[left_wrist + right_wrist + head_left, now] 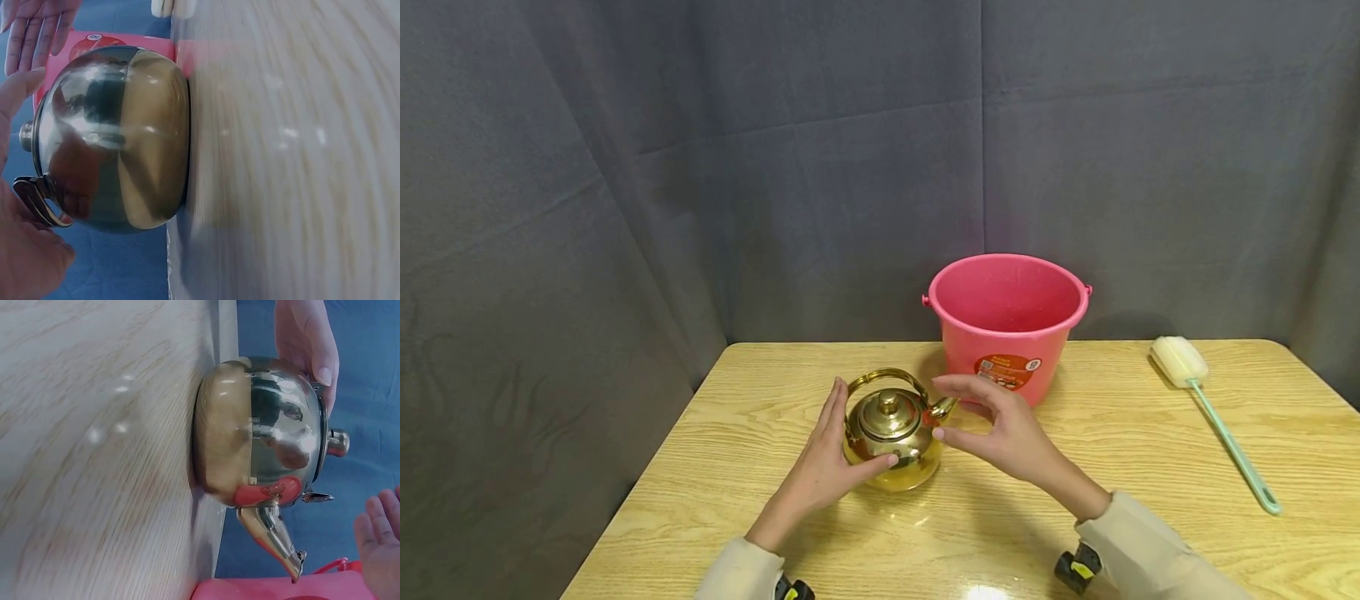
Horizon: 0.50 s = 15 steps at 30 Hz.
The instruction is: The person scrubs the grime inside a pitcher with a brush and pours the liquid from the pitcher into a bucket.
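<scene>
A shiny gold teakettle (904, 442) stands upright on the wooden table, its knobbed lid (888, 417) on and its arched handle (883, 372) raised. The spout (943, 407) points right, toward the pink bucket. Close along the kettle's left side is my left hand (823, 467), fingers straight and thumb stretched across the front of the body in the head view. My right hand (1011, 433) hovers by the spout with thumb and fingers spread apart in a loose arc. In the right wrist view, a gap shows between the right hand's fingers (380, 524) and the kettle.
Behind the kettle and to its right stands the pink bucket (955, 354), with a red label on its front. A sponge brush (1182, 363) with a long mint-green handle lies at the table's right. Grey curtain (850, 208) hangs behind and to the left.
</scene>
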Tool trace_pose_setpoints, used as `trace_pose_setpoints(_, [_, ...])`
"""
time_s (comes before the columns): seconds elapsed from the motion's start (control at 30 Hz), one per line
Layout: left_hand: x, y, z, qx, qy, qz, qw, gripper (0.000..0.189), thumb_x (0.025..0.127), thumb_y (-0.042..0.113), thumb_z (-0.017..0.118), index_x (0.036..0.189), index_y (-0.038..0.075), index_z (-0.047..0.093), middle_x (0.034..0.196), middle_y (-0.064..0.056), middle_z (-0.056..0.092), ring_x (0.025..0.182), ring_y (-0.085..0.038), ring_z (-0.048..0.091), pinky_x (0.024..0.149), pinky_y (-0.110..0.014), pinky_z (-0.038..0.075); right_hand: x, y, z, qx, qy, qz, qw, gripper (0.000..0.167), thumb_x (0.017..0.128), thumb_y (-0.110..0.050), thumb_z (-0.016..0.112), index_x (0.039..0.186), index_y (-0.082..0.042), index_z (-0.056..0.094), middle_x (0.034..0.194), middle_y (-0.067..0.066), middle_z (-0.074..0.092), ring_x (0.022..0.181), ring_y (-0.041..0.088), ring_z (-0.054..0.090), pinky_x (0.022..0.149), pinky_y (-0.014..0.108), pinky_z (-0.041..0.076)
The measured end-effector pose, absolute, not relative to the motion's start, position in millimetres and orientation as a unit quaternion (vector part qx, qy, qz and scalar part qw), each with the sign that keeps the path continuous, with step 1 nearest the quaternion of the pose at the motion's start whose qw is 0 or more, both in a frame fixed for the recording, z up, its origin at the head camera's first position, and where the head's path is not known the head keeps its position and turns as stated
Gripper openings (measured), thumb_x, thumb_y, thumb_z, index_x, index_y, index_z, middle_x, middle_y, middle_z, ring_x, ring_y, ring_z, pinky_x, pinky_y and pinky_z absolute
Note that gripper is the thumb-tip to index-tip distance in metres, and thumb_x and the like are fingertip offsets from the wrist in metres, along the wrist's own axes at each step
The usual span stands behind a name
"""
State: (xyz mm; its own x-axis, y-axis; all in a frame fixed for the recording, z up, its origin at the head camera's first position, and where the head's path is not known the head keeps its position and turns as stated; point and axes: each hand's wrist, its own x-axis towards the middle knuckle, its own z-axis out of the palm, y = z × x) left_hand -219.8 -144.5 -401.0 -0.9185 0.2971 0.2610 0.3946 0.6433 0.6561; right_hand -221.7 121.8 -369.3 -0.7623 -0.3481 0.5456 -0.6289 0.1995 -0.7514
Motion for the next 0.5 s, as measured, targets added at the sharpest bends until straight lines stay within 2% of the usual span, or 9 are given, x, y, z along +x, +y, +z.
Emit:
trace_pose_setpoints(0.13, [-220.2,-142.4,-401.0,-0.181,-0.907,-0.376,0.063,0.119,0.077,0.065,0.069,0.156,0.016,-0.006,0.16,-0.001,-0.008,0.144,-0.029,0.007,0.111,-0.055,0.019,-224.5,119.5,-369.2,0.323,-0.757,0.554,0.121,0.052,0.078,-0.013,0.083,0.126,-0.01,0.061,0.125,-0.003,0.062,0.114,0.02,0.057,0.098,0.036,0.045])
trace_pose_setpoints(0.23, [-219.9,-140.5,-401.1,-0.171,-0.908,-0.376,0.066,0.122,0.075,0.067,0.07,0.156,0.016,-0.006,0.16,-0.001,-0.008,0.144,-0.029,0.008,0.111,-0.054,0.019,-226.6,117.5,-370.0,0.326,-0.753,0.559,0.116,0.052,0.079,-0.012,0.082,0.126,-0.007,0.061,0.125,0.0,0.062,0.115,0.02,0.057,0.098,0.038,0.045])
trace_pose_setpoints(0.5, [-220.7,-135.7,-403.1,-0.168,-0.907,-0.377,0.08,0.125,0.074,0.065,0.072,0.155,0.012,-0.006,0.16,-0.007,-0.009,0.143,-0.034,0.008,0.11,-0.056,0.019,-229.1,112.9,-369.9,0.325,-0.751,0.564,0.108,0.051,0.079,-0.012,0.081,0.127,-0.009,0.061,0.124,0.013,0.062,0.11,0.018,0.059,0.096,0.045,0.046])
